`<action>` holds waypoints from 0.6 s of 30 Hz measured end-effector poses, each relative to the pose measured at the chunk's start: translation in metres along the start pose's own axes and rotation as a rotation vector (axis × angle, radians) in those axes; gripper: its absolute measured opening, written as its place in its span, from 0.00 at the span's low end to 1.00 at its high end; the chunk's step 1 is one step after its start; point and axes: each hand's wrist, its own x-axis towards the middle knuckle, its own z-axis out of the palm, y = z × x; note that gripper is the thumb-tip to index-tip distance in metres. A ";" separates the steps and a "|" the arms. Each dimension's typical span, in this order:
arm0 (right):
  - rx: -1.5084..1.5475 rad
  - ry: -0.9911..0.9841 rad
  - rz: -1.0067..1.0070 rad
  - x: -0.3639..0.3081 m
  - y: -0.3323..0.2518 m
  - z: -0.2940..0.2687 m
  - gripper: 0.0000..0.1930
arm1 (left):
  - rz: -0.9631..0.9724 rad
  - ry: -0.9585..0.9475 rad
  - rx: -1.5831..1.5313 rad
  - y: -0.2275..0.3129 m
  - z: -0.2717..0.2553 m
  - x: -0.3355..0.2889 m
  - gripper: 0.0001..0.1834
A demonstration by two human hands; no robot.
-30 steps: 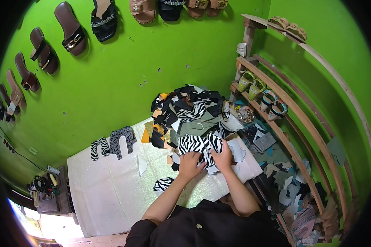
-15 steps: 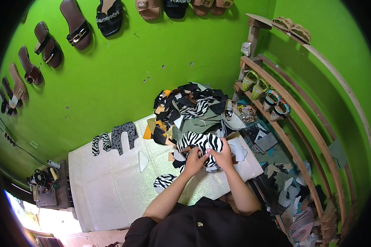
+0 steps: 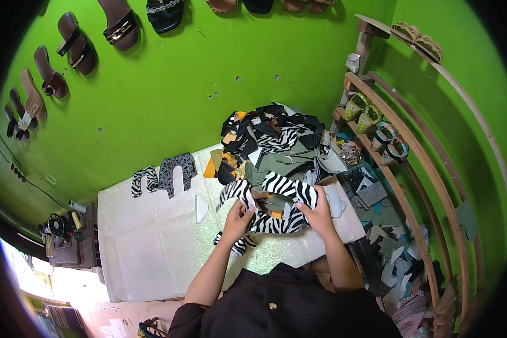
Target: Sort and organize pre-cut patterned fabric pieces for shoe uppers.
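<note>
Between my two hands is a zebra-striped piece of sheet material (image 3: 277, 224), spread so that an opening shows in its middle. My left hand (image 3: 240, 218) pinches its left side, and my right hand (image 3: 317, 214) grips the right edge. It is held over the pale table (image 3: 146, 248), in front of a heap of scraps (image 3: 276, 149). Below my left wrist a smaller zebra-striped piece (image 3: 238, 244) lies on the table, partly covered by my arm. Farther left are a zebra cut-out (image 3: 145, 181), a grey patterned cut-out (image 3: 176, 172) and a white curved piece (image 3: 201, 209).
Sandals (image 3: 121, 34) hang along the green wall. At the right stands a wooden rack (image 3: 417, 129) with shoes on it. More scraps (image 3: 391, 250) lie beneath the rack. A small side table with tools (image 3: 73, 242) stands at the left.
My hands have moved apart, and the bunched zebra-striped piece is now spread between them with its opening showing. The whole view has shifted slightly.
</note>
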 end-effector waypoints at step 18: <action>0.060 -0.194 0.031 -0.042 -0.023 0.056 0.17 | 0.003 0.222 -0.322 0.046 0.054 -0.022 0.25</action>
